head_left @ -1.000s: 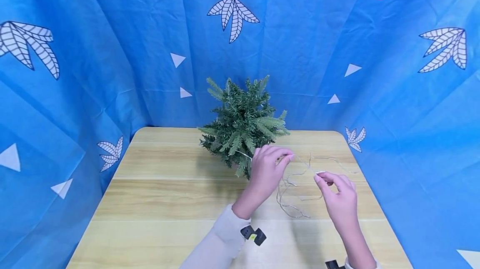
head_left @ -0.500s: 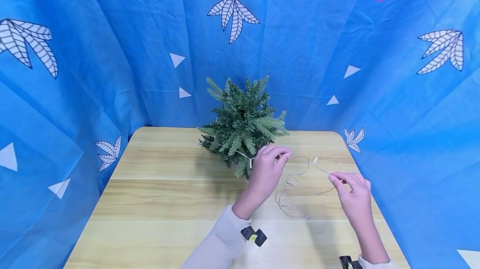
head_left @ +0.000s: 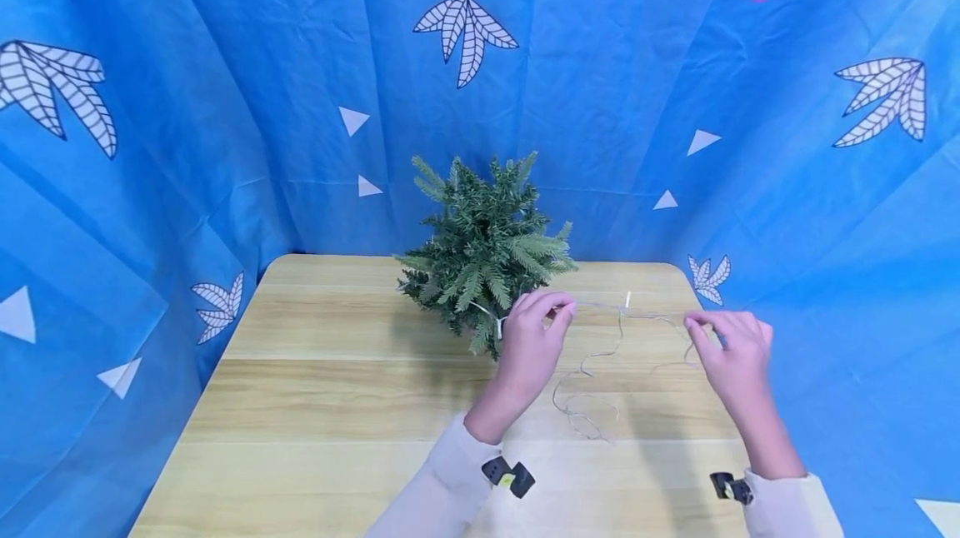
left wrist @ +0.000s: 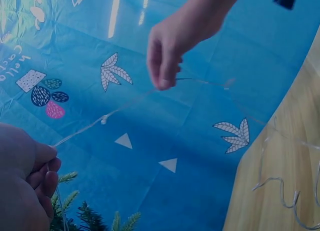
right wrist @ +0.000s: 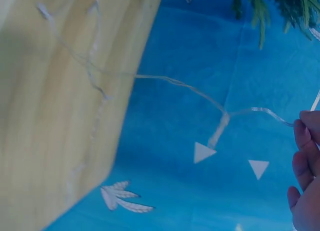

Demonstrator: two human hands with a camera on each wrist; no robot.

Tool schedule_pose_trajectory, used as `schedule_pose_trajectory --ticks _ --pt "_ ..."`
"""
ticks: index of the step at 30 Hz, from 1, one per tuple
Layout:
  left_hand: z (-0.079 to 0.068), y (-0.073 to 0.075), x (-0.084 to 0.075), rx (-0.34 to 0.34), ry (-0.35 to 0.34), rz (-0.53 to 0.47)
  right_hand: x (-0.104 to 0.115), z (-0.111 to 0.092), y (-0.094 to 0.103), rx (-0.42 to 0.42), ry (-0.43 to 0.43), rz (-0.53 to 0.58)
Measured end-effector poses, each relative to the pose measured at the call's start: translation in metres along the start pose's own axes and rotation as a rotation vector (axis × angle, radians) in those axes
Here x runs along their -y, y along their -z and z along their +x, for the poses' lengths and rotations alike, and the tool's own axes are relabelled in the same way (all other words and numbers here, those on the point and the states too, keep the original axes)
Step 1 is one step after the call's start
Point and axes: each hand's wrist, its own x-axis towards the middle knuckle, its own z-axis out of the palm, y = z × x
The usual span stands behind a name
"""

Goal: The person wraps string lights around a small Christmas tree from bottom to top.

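A thin, clear string of fairy lights [head_left: 600, 305] stretches almost level between both hands. My left hand [head_left: 528, 342] pinches it beside the lower right branches of a small artificial Christmas tree [head_left: 487, 246]. Out to the right, my right hand [head_left: 738, 359] pinches the same wire between thumb and fingertips. A white bulb [head_left: 627, 299] sticks up from the span; another small bulb [left wrist: 104, 120] shows on the wire in the left wrist view. One stretch of the string crosses the tree's lower front, with a white bulb [head_left: 499, 327] next to my left hand. The tree's base is hidden by its branches.
Loose loops of the string hang and lie over the right part of the wooden table [head_left: 300, 405]. A blue patterned cloth [head_left: 622, 105] encloses the table at the back and both sides, close behind the tree.
My right hand has moved right and away from me, drawing out a longer span of wire between the hands. The loose loops have shifted slightly. My left hand stays nearly in place.
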Motion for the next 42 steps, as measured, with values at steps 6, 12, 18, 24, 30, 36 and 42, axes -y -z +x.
schedule_pose_trajectory --ticks 6,12,18,24,30,36,42 --pt "-0.007 -0.005 -0.002 -0.018 0.066 -0.015 -0.008 0.033 0.008 -0.004 -0.028 -0.019" --pt "-0.013 -0.012 0.001 -0.046 0.079 -0.045 -0.013 0.057 0.008 0.034 -0.092 -0.049" --pt "-0.014 -0.014 0.007 -0.078 0.088 -0.058 -0.017 0.078 0.006 0.049 -0.079 -0.062" --pt "-0.016 -0.015 0.01 -0.081 0.13 -0.067 -0.015 0.099 0.004 0.072 -0.153 -0.049" --pt "-0.019 -0.017 0.012 -0.1 0.15 -0.087 -0.015 0.12 0.004 0.089 -0.228 -0.035" --pt "-0.022 -0.018 0.015 -0.106 0.164 -0.112 -0.019 0.138 0.002 0.111 -0.281 -0.03" --pt "-0.023 -0.019 0.018 -0.112 0.191 -0.131 -0.024 0.155 0.003 0.141 -0.391 -0.012"
